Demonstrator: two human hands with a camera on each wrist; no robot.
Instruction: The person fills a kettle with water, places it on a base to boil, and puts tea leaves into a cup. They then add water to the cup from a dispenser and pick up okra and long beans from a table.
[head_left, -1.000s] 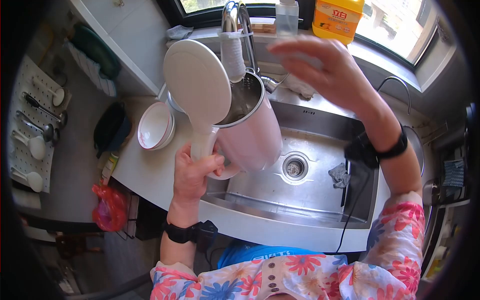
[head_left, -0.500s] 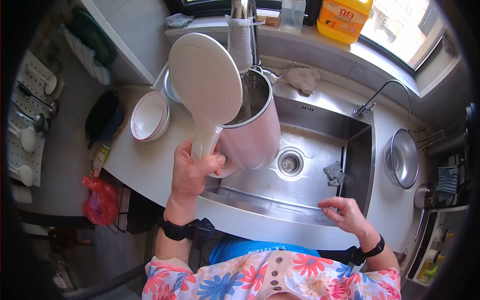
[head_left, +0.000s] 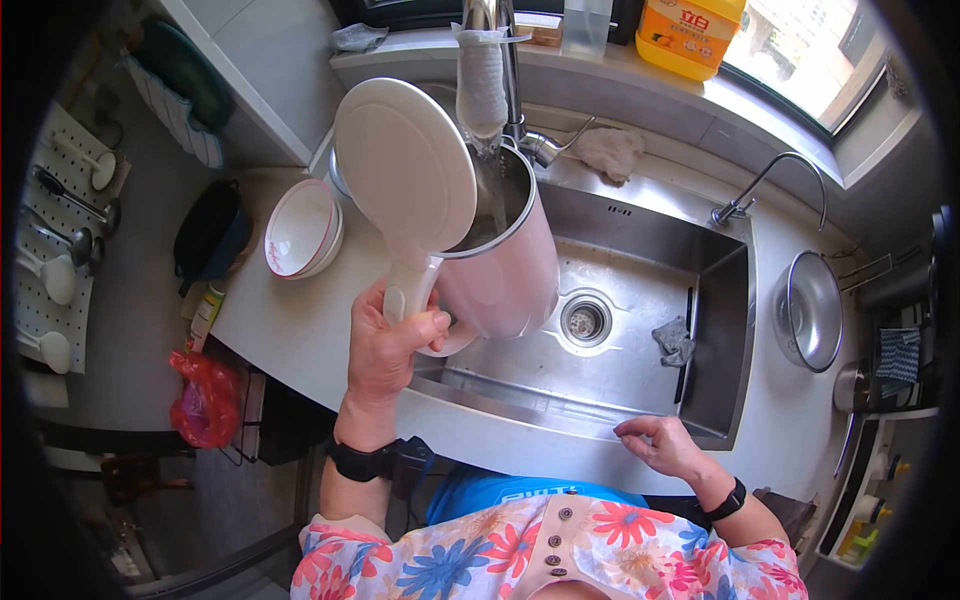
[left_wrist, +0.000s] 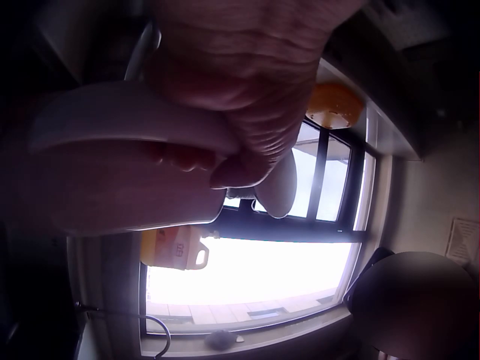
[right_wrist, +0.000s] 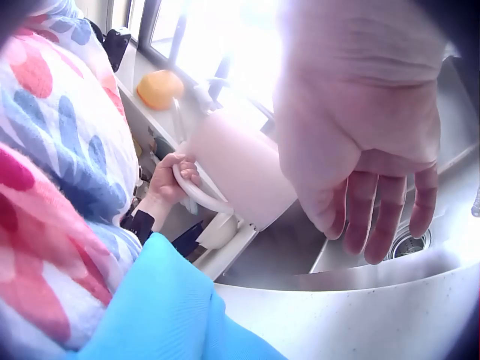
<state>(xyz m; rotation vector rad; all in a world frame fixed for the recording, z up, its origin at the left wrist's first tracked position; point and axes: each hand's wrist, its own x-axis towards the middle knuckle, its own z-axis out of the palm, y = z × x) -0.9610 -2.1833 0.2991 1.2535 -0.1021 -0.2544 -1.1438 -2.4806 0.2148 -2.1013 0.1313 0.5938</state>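
Observation:
The left hand [head_left: 383, 345] grips the handle of a pink kettle [head_left: 505, 275], thumb across it. The kettle tilts under the cloth-wrapped faucet [head_left: 482, 95], and water runs into its open mouth. Its white lid [head_left: 405, 165] stands raised to the left. In the left wrist view the hand [left_wrist: 240, 90] is wrapped round the handle beside the dark kettle body [left_wrist: 135, 184]. Over the sink's front edge hangs the right hand [head_left: 662, 447], holding nothing; the right wrist view shows this hand [right_wrist: 367, 165] with its fingers loosely extended.
The steel sink [head_left: 540, 385] has a drain [head_left: 586, 321] and a grey rag [head_left: 673, 342]. Stacked bowls [head_left: 302, 230] stand left, a metal strainer [head_left: 808, 311] right. A small tap [head_left: 735, 208] rises behind. On the sill are a yellow jug [head_left: 690, 35] and a clear bottle [head_left: 587, 27].
From above the faucet lever side, the right hand has come down to the sink's front edge. Water now runs visibly into the kettle, which the left hand still grips with little movement.

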